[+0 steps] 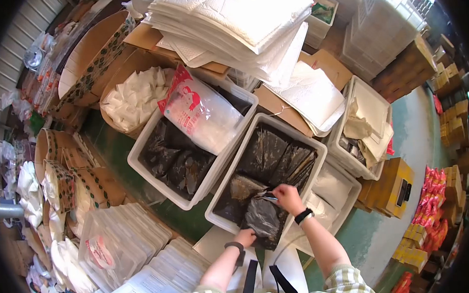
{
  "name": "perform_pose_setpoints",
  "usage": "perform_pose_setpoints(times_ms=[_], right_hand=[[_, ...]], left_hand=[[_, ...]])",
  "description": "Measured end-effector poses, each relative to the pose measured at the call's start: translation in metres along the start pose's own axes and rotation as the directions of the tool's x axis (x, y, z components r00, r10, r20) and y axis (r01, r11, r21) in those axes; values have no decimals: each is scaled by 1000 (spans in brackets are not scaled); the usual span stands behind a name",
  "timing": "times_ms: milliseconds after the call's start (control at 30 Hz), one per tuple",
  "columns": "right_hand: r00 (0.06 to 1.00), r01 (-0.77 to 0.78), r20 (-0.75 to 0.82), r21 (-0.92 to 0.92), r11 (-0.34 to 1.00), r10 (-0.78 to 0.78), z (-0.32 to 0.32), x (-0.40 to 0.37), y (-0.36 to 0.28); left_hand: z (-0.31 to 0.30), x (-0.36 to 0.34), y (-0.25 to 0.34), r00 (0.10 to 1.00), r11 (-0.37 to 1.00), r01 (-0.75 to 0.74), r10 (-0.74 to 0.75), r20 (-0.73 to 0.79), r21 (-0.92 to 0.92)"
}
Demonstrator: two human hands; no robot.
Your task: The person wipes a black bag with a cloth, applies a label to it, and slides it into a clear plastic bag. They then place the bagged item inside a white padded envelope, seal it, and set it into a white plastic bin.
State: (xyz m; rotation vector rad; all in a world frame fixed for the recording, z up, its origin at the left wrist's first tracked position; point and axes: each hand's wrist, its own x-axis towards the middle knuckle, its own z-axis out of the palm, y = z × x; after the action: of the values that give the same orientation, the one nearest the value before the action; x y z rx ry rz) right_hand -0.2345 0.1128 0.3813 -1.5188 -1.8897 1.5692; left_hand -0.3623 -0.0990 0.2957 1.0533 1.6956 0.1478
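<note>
A white bin (320,157) in the centre holds dark, flat packets in clear film. One dark packet (264,218) lies tilted over the bin's near edge. My left hand (245,237) is closed on the packet's lower left edge. At the packet's upper right, my right hand (288,198) is closed around a small, dark, shiny tool whose kind I cannot make out. To the left, a second white bin (156,184) holds similar dark packets, with a clear bag with red print (203,113) lying across its far part.
Tall white sheet stacks (226,18) stand beyond the bins. A carton of white pouches (137,96) is at the left, with stacked clear lids (122,244) nearer. On the right are another white bin (371,106) and a yellow-brown box (390,188).
</note>
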Motion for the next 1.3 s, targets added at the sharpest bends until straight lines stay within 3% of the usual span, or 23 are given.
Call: perform_pose_setpoints(times_ms=[33,100,233,300,367,433,467,500,533,567,633,733,800,867,900,933,967,1033,1067,1133,1167,1233,1300], right_hand=[[986,123,-91,-162,979,-139,-4,8,-18],[996,24,-83,-117,993,-34,-8,16,-56],[986,109,-103,-188,976,-130,19,9,-57],[986,151,-39,-218,964,-163,40,-11,-43],[980,-76,180,-46,996,83,55,-43,-43],[949,279,175,-70,958,-264,76,-60,29],[910,351,276,-122,928,-308,76,-65,44],[862,422,379,-165,891,-338,73,-71,56],[805,491,475,-199,848,-355,69,-77,63],[832,304,535,-213,929,-149,66,-84,54],[751,-99,601,-311,945,276,72,-96,11],[702,309,711,-351,884,36,84,-80,27],[644,588,747,-344,732,-166,94,-62,42],[707,471,706,-415,778,-51,101,-55,50],[695,539,700,-357,763,-163,105,-60,52],[686,519,715,-351,780,-134,107,-55,67],[630,635,741,-321,702,-231,109,-53,83],[588,627,792,-318,712,-164,115,-74,98],[510,685,842,-273,676,-176,118,-89,107],[348,779,917,-167,604,-196,131,-127,125],[412,633,907,-354,689,88,143,-144,137],[188,759,982,-136,637,-15,162,-198,133],[108,772,992,-123,623,62,188,-233,152]], left_hand=[[-6,-4,-3,996,996,-44,38,-85,-76],[-12,10,-29,915,974,-179,113,-388,-137],[-78,-20,-30,870,951,-44,-114,-479,-306],[-91,-34,-49,827,971,47,-169,-537,-233],[-101,-55,-59,762,980,140,-197,-617,-140],[-100,-73,-68,631,968,198,-245,-736,-152],[-95,-77,-74,563,968,173,-250,-788,-183],[-86,-82,-81,492,965,152,-260,-831,-212],[-78,-85,-87,571,945,155,-324,-755,-288],[-65,-90,-85,400,961,99,-278,-873,-260],[-47,-108,-69,397,912,99,-402,-825,-397],[22,-103,-66,368,843,52,-514,-775,-535],[63,-120,-58,425,738,-9,-608,-671,-675],[121,-132,-57,436,654,-12,-677,-593,-756],[155,-135,-65,427,643,-15,-688,-587,-765],[180,-146,-69,418,634,-18,-698,-582,-773],[208,-158,-69,397,517,-49,-775,-492,-854],[253,-185,-62,362,255,-127,-888,-284,-958],[273,-193,-58,338,264,-142,-893,-297,-954],[336,-203,-66,298,89,-169,-945,-137,-982],[361,-209,-73,281,13,-183,-957,-65,-983],[393,-225,-72,305,-211,-421,-949,81,-882],[417,-232,-77,334,-388,-587,-916,224,-711]])
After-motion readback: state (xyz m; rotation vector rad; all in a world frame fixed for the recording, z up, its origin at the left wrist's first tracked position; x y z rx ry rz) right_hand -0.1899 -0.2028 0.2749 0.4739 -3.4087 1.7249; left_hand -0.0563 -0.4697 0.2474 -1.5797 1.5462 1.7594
